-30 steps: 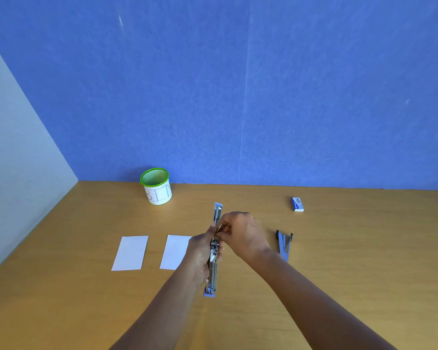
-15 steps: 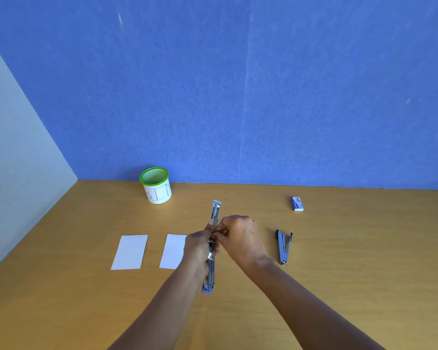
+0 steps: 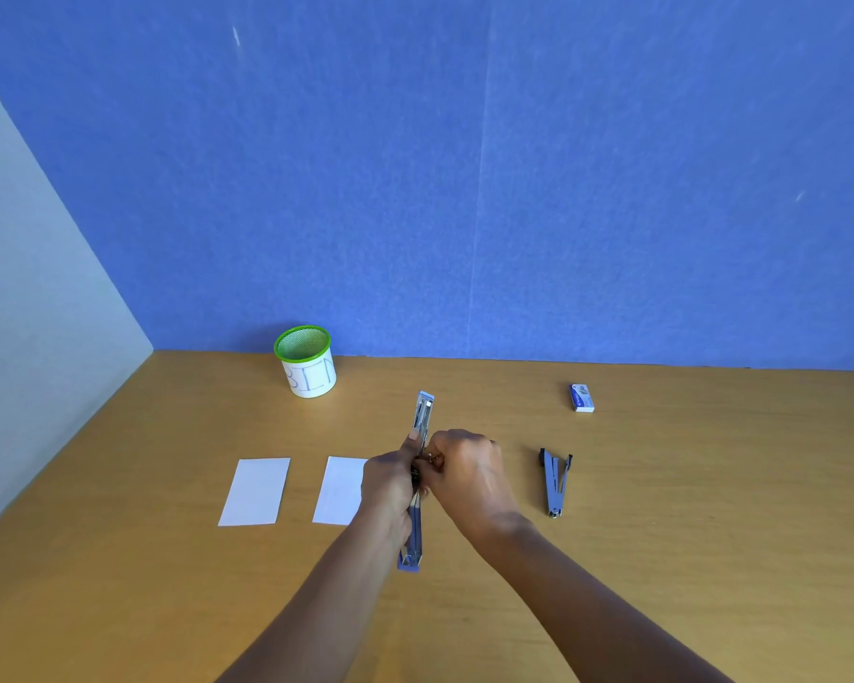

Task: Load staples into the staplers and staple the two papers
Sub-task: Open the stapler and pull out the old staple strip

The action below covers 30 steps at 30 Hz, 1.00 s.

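Observation:
A blue stapler [image 3: 422, 411] is swung fully open into a long straight line over the middle of the wooden desk. My left hand [image 3: 388, 485] grips its hinge area from the left. My right hand [image 3: 467, 473] pinches at the same spot from the right, fingers closed on the stapler's middle; whether staples are in them is hidden. A second blue stapler [image 3: 554, 480] lies on the desk to the right, partly open. Two white papers lie flat to the left: one [image 3: 256, 491] apart, the other [image 3: 339, 490] partly behind my left hand. A small blue staple box [image 3: 582, 397] sits at the back right.
A white cup with a green mesh rim [image 3: 307, 361] stands at the back of the desk near the blue wall. A pale partition [image 3: 35, 337] borders the desk on the left. Bare wood lies in front of my arms.
Both hands and the open stapler have shifted slightly left and away from me; the grip looks unchanged. Nothing else on the desk moved.

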Tool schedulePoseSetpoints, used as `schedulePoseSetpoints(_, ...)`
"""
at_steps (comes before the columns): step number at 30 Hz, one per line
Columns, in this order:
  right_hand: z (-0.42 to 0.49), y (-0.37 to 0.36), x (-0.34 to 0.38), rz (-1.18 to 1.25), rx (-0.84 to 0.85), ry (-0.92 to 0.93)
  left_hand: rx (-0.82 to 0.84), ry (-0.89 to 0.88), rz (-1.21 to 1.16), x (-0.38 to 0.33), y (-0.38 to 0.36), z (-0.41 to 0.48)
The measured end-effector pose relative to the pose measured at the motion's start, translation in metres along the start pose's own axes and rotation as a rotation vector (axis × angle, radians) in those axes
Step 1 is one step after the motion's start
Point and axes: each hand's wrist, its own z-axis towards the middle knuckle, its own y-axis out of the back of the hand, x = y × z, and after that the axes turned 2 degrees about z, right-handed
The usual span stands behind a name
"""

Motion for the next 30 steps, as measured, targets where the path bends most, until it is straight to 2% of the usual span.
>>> schedulePoseSetpoints(8, 0.003, -0.005, -0.011, 0.166, -0.02, -0.005, 0.108, 0.004, -0.06, -0.001, 0.003, -0.003)
schedulePoseSetpoints(12, 0.004, 0.0, -0.015, 0.335, -0.036, 0.01, 0.207, -0.018, -0.102, -0.003, 0.008, -0.001)
schedulePoseSetpoints(17, 0.004, 0.015, -0.012, 0.635, -0.077, -0.115, 0.31, -0.011, -0.184, -0.003, 0.014, 0.0)
schedulePoseSetpoints(22, 0.014, 0.021, -0.014, 0.519, -0.212, -0.065, 0.361, -0.004, -0.182, -0.001, 0.014, 0.0)
schedulePoseSetpoints(30, 0.021, 0.02, -0.013, 0.325, -0.216, 0.024, 0.348, -0.005, -0.191, -0.002, 0.01, -0.005)
